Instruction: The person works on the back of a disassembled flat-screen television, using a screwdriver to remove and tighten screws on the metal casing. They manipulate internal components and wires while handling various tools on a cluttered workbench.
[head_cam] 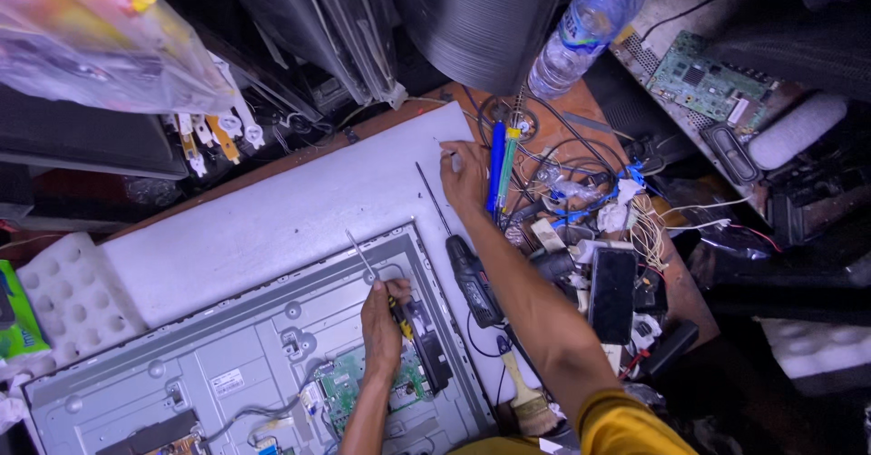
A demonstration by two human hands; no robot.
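Grey ribbed metal television back panel (pixel 227 364): left hand (pixel 381 314) grips a slim yellow-handled screwdriver (pixel 379 283) above it; right hand (pixel 463 178), beyond the panel, pinches a tiny screw (pixel 455 158) on white foam sheet (pixel 290 201).

A: How are the 2 arms placed?
B: Both bare forearms reach up from the bottom edge. The left hand (pixel 383 314) is curled in a fist-like grip.
A: And the other?
B: The right hand (pixel 464 179) stretches farther out, palm down, fingers bent.
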